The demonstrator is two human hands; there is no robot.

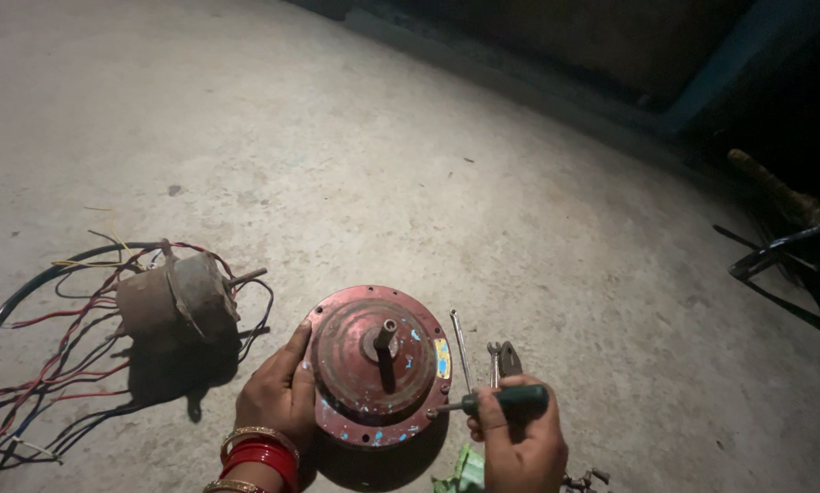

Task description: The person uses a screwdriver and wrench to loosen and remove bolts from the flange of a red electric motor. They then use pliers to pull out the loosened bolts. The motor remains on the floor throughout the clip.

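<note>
Round red-painted metal motor housing [379, 365] with a short central shaft, lying flat on the grey concrete floor [428, 164]. Left hand [278, 391] spread open, fingers pressed against the housing's left rim, red and gold bangles [257, 453] at the wrist. Right hand [520, 440] closed around a green-handled screwdriver [497, 400], tip touching the housing's lower right rim. Just right of the housing, a thin metal spanner [461, 345] and pliers [505, 359]. Left of the housing, a rusty cylindrical motor [177, 299] amid tangled red and black wires [40, 365].
</note>
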